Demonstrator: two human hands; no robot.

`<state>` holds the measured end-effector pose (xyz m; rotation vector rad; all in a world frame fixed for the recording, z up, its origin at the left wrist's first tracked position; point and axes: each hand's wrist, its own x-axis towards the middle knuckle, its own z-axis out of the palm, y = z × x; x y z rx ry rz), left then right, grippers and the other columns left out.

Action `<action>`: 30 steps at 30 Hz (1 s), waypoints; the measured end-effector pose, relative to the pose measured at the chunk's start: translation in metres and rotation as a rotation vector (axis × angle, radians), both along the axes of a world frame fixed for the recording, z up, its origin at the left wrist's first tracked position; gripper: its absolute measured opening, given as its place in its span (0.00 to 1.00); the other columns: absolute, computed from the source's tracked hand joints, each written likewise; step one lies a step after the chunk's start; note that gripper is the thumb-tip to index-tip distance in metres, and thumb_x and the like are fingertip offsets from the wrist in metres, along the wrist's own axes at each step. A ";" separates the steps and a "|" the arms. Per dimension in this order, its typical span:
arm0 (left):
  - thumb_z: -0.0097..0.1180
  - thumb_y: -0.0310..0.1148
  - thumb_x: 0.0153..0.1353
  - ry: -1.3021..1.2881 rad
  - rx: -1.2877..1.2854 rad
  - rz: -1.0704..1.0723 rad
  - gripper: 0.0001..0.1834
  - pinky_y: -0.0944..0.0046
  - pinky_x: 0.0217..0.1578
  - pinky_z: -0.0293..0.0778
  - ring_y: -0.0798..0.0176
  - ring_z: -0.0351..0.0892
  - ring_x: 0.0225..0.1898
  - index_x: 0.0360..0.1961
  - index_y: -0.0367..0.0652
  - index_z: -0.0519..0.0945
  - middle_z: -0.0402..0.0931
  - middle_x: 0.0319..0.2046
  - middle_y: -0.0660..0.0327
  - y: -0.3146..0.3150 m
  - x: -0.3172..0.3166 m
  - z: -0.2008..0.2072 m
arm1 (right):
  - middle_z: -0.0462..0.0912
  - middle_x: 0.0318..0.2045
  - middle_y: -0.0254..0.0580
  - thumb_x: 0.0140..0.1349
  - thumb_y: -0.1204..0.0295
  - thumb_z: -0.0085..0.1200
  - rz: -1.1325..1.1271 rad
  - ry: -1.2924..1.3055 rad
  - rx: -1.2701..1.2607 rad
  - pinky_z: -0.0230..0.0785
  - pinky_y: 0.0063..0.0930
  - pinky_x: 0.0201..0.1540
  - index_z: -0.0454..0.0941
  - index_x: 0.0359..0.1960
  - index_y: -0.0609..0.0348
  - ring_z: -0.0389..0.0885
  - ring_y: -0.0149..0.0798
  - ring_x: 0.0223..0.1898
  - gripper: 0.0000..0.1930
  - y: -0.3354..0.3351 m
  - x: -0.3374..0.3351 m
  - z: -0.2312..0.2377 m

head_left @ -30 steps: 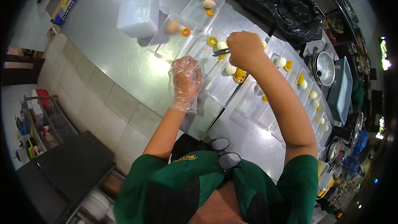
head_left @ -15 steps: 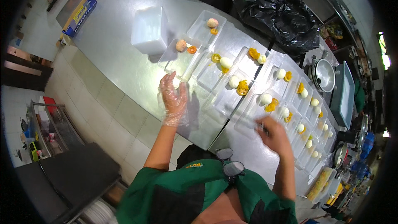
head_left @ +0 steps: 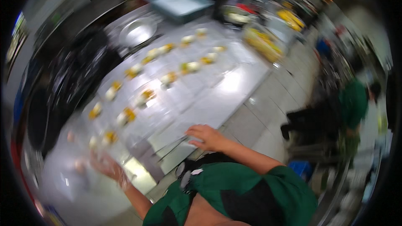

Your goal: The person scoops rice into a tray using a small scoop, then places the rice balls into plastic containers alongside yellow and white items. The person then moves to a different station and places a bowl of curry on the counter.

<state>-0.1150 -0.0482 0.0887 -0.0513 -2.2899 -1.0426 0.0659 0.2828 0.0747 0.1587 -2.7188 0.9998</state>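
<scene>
Motion blurs the whole view. My left hand (head_left: 106, 168), in a clear plastic glove, hovers over the table's near left part with its fingers stretched out and nothing visible in them. It is nearest to clear plastic tubs (head_left: 165, 115) standing in rows. Each tub I can make out has a pale egg (head_left: 193, 67) and an orange-yellow piece of food (head_left: 148, 94) in it. Two pinkish-brown round items (head_left: 79, 165) show faintly beyond the left hand. My bare right hand (head_left: 205, 137) is over the near table edge, fingers apart, holding nothing I can see.
A black plastic bag (head_left: 77, 79) lies along the left side. Behind the tubs are a metal bowl (head_left: 138, 32) and a blue-grey tray (head_left: 180, 6). A container of yellow food (head_left: 261, 44) stands at the far right corner. Another person (head_left: 354, 102) in green is across the tiled floor.
My view has swung to the right, so the tub rows now run toward the far middle. Both hands appear lower relative to the tubs, and the right hand's fingers look more extended.
</scene>
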 end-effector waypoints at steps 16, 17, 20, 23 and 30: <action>0.50 0.31 0.63 0.373 -0.291 -1.273 0.18 0.49 0.58 0.63 0.43 0.67 0.56 0.52 0.32 0.72 0.71 0.51 0.46 0.517 0.271 0.026 | 0.79 0.34 0.43 0.60 0.69 0.51 -1.086 -0.035 0.040 0.71 0.39 0.37 0.78 0.38 0.58 0.78 0.49 0.36 0.09 0.242 0.478 0.042; 0.49 0.34 0.64 0.254 -0.312 -1.397 0.22 0.48 0.58 0.60 0.41 0.63 0.57 0.57 0.34 0.67 0.65 0.54 0.40 0.536 0.285 0.027 | 0.79 0.34 0.43 0.61 0.69 0.51 -1.127 0.013 0.004 0.71 0.38 0.37 0.78 0.38 0.59 0.78 0.49 0.36 0.09 0.253 0.491 0.059; 0.52 0.37 0.61 0.155 -0.388 -1.580 0.23 0.51 0.56 0.63 0.44 0.69 0.53 0.57 0.39 0.70 0.68 0.53 0.43 0.601 0.345 0.029 | 0.79 0.34 0.42 0.62 0.67 0.50 -1.200 0.195 -0.001 0.70 0.38 0.39 0.78 0.37 0.59 0.78 0.47 0.37 0.10 0.280 0.527 0.097; 0.53 0.38 0.60 0.290 -0.442 -1.731 0.21 0.50 0.52 0.66 0.46 0.73 0.48 0.54 0.44 0.74 0.73 0.49 0.46 0.645 0.397 0.045 | 0.79 0.34 0.42 0.63 0.65 0.49 -1.289 0.082 0.115 0.68 0.39 0.41 0.78 0.36 0.59 0.77 0.45 0.39 0.11 0.289 0.580 0.122; 0.53 0.43 0.61 0.423 -0.344 -1.830 0.19 0.54 0.51 0.68 0.49 0.73 0.48 0.52 0.49 0.76 0.76 0.46 0.50 0.844 0.498 0.060 | 0.82 0.35 0.45 0.61 0.59 0.51 -2.094 -0.065 0.361 0.72 0.38 0.41 0.81 0.38 0.56 0.80 0.48 0.37 0.14 0.199 0.798 0.247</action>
